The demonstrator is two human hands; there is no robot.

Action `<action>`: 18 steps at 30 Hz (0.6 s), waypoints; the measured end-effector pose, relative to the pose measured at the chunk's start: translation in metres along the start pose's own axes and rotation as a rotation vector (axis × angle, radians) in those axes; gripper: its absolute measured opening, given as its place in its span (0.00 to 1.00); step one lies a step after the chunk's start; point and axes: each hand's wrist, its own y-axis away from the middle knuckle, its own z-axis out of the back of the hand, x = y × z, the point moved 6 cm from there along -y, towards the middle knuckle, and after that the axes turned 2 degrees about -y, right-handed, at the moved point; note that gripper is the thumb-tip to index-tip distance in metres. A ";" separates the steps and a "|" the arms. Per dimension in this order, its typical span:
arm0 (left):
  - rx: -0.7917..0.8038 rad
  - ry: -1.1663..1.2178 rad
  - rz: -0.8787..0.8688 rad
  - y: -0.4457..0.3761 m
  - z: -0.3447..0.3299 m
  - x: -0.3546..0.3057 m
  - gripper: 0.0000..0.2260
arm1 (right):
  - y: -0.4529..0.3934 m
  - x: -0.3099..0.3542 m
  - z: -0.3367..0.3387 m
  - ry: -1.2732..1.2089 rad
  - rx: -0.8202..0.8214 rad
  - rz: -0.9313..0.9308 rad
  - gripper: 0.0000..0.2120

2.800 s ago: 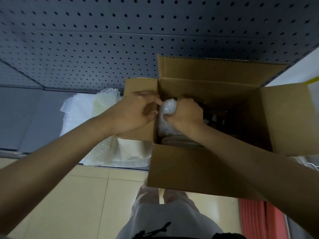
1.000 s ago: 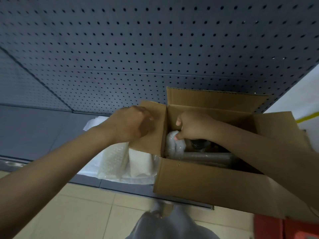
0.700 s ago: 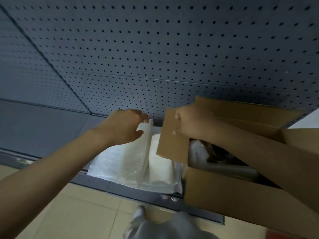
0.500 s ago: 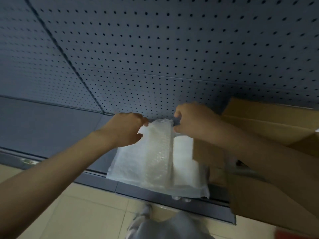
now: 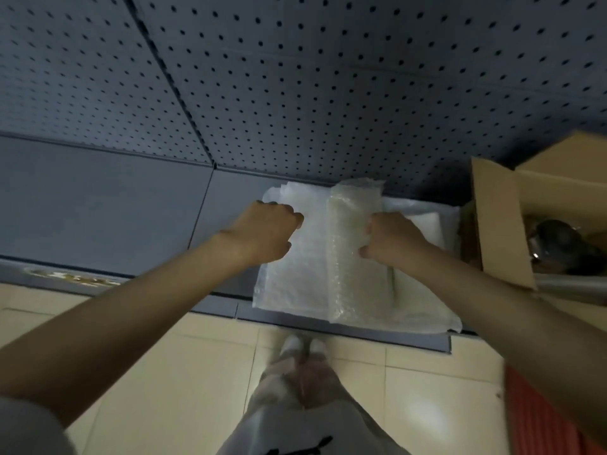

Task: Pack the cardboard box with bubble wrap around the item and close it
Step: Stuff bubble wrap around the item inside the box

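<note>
A stack of clear bubble wrap sheets lies on the dark grey shelf, with a folded strip on top running front to back. My left hand grips the left side of the stack. My right hand grips the folded strip from the right. The open cardboard box stands at the right edge of the view, its left flap upright. Inside it a dark item shows, partly wrapped in plastic.
A grey pegboard wall rises behind the shelf. Below the shelf edge is a beige tiled floor with my legs and shoes. Something red stands at the bottom right.
Both hands left the box and moved left to the bubble wrap stack, where they now grip it. The view swung left, so the box slid to the right edge.
</note>
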 end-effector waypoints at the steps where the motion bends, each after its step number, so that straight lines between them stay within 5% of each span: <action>1: 0.007 -0.001 -0.013 -0.006 -0.006 -0.003 0.18 | -0.004 -0.003 -0.005 -0.002 0.004 -0.008 0.19; 9: 0.111 0.205 -0.057 -0.051 -0.035 -0.025 0.19 | -0.015 -0.017 -0.036 -0.036 -0.064 -0.010 0.18; 15: 0.235 0.942 0.244 -0.075 -0.056 -0.028 0.30 | -0.015 -0.013 -0.053 -0.083 -0.076 0.086 0.22; 18: 0.260 1.372 0.418 -0.079 -0.064 -0.038 0.17 | -0.013 -0.011 -0.057 -0.098 -0.076 0.129 0.25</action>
